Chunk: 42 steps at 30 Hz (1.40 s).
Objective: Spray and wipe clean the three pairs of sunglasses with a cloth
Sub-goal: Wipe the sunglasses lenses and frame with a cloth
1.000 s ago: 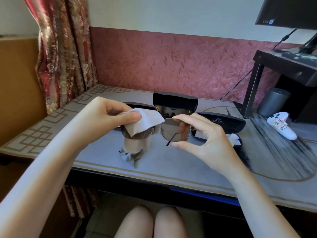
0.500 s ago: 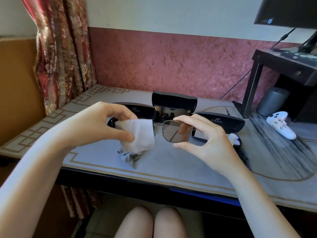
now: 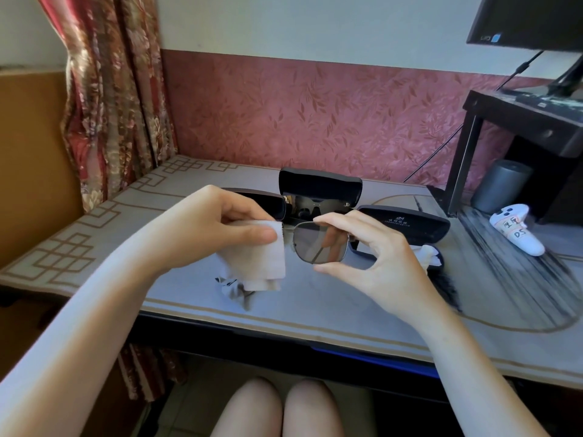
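White cloth is pinched in the left hand, thumb on the near side & fingers curled behind. It's folded over one lens of the metal-framed sunglasses, so that lens is hidden. The right hand grips the other lens by its rim: index finger on the top edge, thumb at the bottom, other fingers loosely curled behind. The glasses are held in the air above the table, approx. mid-view. The bare lens is grey & see-through, w/ fingers showing through it.

Behind them on the table is a black open case, lid upright, w/ dark sunglasses lying inside. Just left of it sits a 2nd dark case, mostly behind the left hand; can't tell what's in it. To the right is a 3rd case, lid w/ pale print, and something white in its tray part. A crumpled grey cloth lies on the table below the white one.

Far right: a white controller w/ handwriting on it, a grey cylinder under a black stand, and a monitor corner up top. A floral curtain hangs at the left. The person's bare knees show below the table edge.
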{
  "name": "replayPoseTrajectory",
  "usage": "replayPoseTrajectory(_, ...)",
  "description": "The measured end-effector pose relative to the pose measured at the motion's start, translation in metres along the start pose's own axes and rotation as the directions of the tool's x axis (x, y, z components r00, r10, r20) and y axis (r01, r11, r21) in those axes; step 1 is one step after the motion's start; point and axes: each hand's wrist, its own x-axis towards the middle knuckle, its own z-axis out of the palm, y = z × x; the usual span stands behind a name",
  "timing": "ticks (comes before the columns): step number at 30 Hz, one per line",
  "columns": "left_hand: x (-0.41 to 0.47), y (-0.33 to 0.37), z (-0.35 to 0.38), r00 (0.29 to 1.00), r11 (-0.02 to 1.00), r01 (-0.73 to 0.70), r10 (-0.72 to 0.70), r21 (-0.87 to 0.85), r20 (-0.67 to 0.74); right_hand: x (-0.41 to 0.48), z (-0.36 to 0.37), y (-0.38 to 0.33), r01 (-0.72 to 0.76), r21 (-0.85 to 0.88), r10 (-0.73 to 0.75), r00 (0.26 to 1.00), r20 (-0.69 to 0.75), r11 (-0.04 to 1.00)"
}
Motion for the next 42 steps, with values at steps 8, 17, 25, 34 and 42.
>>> replayPoseTrajectory(8, -0.003, -0.003, -0.007, 0.994, 0.990, 0.075, -0.085, -0.117, -0.076, -0.002, -0.002, 0.001, -0.017, 0.007, 0.018, 1.000, -0.021, 1.000)
replayPoseTrajectory(17, -0.001, -0.003, 0.000, 0.987, 0.991, 0.080, -0.094, -0.110, -0.130, -0.001, 0.002, 0.003, 0.006, 0.013, -0.006, 1.000, -0.001, 1.000)
replayPoseTrajectory(25, 0.004, 0.001, 0.011, 0.990, 1.000, -0.004, 0.004, -0.002, -0.141, -0.002, 0.001, 0.002, 0.000, 0.018, 0.000, 1.000, -0.002, 1.000)
replayPoseTrajectory(34, 0.003, -0.003, 0.010, 0.977, 1.000, -0.004, 0.003, -0.002, -0.214, -0.003, 0.000, 0.001, -0.009, 0.016, 0.009, 0.999, -0.036, 1.000)
replayPoseTrajectory(42, -0.002, -0.007, -0.005, 0.976, 0.994, 0.055, -0.073, -0.090, -0.208, -0.005, -0.003, 0.002, -0.040, 0.054, 0.043, 0.998, -0.044, 0.998)
